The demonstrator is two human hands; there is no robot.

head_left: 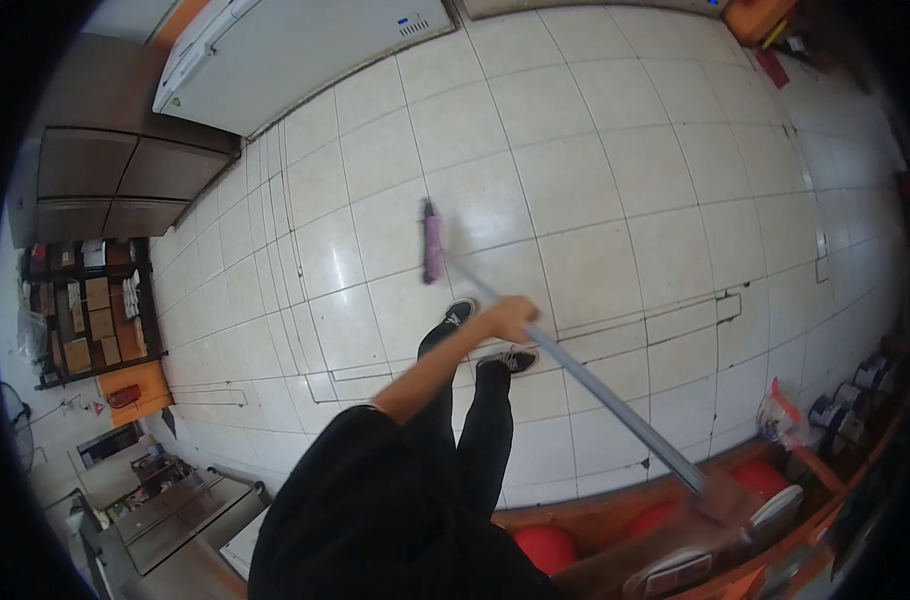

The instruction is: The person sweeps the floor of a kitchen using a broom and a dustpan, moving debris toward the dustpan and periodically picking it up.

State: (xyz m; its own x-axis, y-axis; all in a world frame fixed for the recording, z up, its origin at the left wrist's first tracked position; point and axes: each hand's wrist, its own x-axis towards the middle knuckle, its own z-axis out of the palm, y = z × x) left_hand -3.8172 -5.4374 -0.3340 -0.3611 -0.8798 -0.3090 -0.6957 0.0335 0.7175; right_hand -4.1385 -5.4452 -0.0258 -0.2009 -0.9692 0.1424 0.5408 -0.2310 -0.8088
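Note:
A long-handled broom (605,393) slants across the view, its grey pole running from the lower right up to a narrow purple head (433,245) with a dark edge. That head rests on the tiled floor just beyond my shoes and is slightly blurred. My left hand (510,318) is wrapped round the lower part of the pole, above my feet. Near the pole's upper end, my right hand (727,503) is closed round it, smeared by motion.
Pale floor tiles (595,180) spread around my feet. A white chest freezer (305,50) and brown cabinets (125,170) line the far left. Shelves with boxes (90,310) stand at left. Close on my right are an orange wooden counter (575,517), red rounded objects (547,548) and several cans (837,420).

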